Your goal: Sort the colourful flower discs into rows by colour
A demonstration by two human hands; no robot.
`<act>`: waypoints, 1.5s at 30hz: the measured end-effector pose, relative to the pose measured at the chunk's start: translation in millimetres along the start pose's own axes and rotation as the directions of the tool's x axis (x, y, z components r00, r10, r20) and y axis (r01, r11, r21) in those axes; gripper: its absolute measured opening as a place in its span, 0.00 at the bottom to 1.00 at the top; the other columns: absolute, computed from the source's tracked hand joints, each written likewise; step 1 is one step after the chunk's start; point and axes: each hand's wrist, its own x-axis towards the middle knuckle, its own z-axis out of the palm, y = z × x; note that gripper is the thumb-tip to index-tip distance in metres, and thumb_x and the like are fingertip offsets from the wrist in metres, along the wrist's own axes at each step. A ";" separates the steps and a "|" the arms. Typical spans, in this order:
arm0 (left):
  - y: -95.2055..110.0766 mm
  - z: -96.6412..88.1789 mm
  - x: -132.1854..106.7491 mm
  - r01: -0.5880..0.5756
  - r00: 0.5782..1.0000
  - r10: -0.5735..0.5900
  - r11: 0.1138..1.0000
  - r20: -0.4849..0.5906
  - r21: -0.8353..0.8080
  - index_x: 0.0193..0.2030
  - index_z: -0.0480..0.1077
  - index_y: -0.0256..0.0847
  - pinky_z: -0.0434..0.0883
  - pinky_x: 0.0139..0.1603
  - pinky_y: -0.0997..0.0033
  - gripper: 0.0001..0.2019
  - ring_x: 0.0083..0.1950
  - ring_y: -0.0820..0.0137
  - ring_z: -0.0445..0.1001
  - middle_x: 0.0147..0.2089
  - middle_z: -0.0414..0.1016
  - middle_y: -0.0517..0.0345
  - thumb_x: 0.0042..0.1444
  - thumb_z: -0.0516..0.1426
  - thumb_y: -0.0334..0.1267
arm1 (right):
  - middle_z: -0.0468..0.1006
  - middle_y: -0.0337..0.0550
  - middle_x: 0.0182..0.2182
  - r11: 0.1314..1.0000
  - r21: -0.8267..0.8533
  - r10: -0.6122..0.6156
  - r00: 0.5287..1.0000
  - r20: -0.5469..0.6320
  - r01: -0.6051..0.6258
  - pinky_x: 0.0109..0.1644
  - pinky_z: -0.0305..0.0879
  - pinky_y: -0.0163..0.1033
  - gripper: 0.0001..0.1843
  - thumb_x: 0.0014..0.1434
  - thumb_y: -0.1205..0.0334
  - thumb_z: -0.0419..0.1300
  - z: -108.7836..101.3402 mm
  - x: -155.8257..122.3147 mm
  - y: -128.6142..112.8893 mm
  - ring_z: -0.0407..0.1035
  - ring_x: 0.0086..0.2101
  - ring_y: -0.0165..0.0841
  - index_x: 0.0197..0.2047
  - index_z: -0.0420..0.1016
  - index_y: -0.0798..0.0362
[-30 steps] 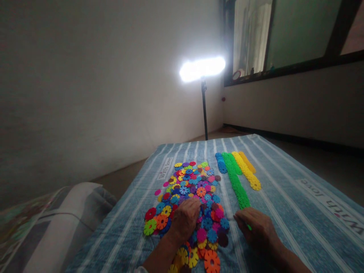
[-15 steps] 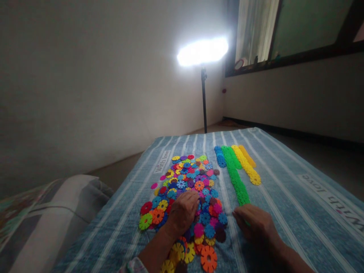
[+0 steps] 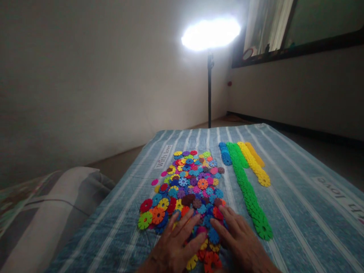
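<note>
- The left hand (image 3: 179,242) is resting palm down on the near part of the disc pile (image 3: 183,182), its fingers spreading and pointing forward; it is standing open, with no disc visibly gripped.
- The right hand (image 3: 241,237) is lying palm down at the pile's near right edge, its fingers extending forward and to the left; it is also standing open, with no grip showing. The undersides of both hands are remaining hidden.
- Both thumbs are pointing inward, leaving a gap where an orange disc (image 3: 212,261) is lying between the hands.
- The mixed-colour pile is extending forward from beneath the fingers.
- A long green row (image 3: 248,197) of overlapping discs is running just beyond the right hand, its near end lying to that hand's right.
- Farther forward of the right hand, blue (image 3: 225,153), yellow (image 3: 253,163) and orange (image 3: 257,155) rows are flanking the green.
- A striped cloth (image 3: 298,197) is supporting everything.
</note>
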 end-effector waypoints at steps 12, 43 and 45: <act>-23.5 -5.7 5.2 -0.049 0.991 0.045 0.999 0.127 0.022 0.69 0.53 0.48 0.58 0.65 0.44 0.34 0.68 0.54 0.58 0.69 0.58 0.47 0.58 0.55 0.52 | 0.60 0.59 0.64 0.995 0.028 0.089 0.979 0.181 -0.096 0.59 0.59 0.61 0.46 0.49 0.37 0.64 19.5 24.5 -17.9 0.50 0.63 0.56 0.65 0.60 0.49; -58.9 20.4 58.2 0.081 0.995 -0.080 0.997 0.065 0.002 0.59 0.67 0.41 0.64 0.62 0.45 0.20 0.65 0.55 0.63 0.64 0.66 0.45 0.59 0.54 0.40 | 0.65 0.55 0.61 0.955 0.048 0.279 0.940 0.195 -0.294 0.62 0.58 0.57 0.26 0.61 0.57 0.57 36.3 71.1 -9.3 0.52 0.64 0.49 0.61 0.65 0.54; -60.7 21.5 62.0 0.086 0.995 -0.085 0.996 0.061 -0.011 0.58 0.67 0.40 0.63 0.63 0.45 0.20 0.65 0.55 0.63 0.63 0.67 0.45 0.60 0.54 0.39 | 0.65 0.56 0.61 0.951 0.060 0.285 0.938 0.196 -0.302 0.61 0.58 0.57 0.24 0.61 0.57 0.57 35.9 74.1 -8.7 0.52 0.64 0.49 0.60 0.66 0.55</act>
